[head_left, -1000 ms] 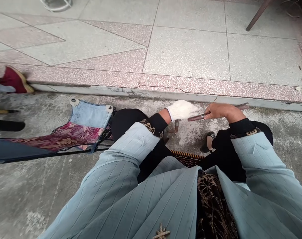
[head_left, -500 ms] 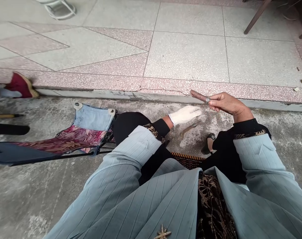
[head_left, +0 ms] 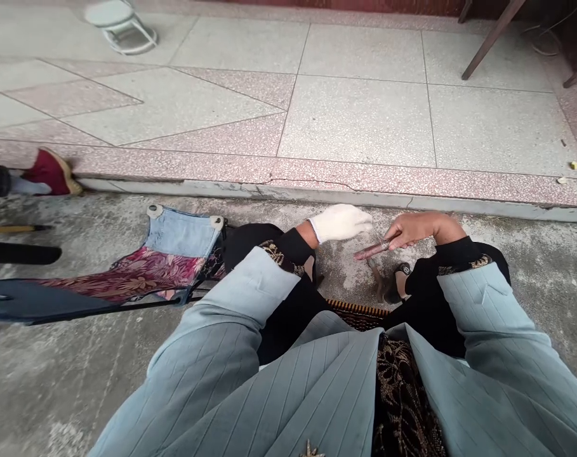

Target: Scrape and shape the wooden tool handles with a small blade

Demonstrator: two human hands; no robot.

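My right hand (head_left: 414, 230) is bare and closed around a brown wooden stick (head_left: 368, 252), which slants down to the left. Silvery wire (head_left: 384, 244) is wound round the stick beside my fingertips. In a white knitted glove, my left hand (head_left: 343, 222) has its fingers pinched together just left of the stick. A thin strand of the wire seems to run from the coil to those fingertips. Below the stick shows a curved brownish piece (head_left: 376, 279), blurred; I cannot tell whether it hangs or lies on the ground.
A raised tiled step (head_left: 345, 184) runs across in front. To the left stands a low fabric folding seat (head_left: 174, 254). Another person's red shoe (head_left: 53, 172) is at the far left, near a dark pole (head_left: 21, 252). A white stool (head_left: 121, 25) stands on the tiles.
My right hand has come lower, and the stick now points down-left instead of up-left. My left hand has shifted slightly left. The curved brownish piece has moved right and down.
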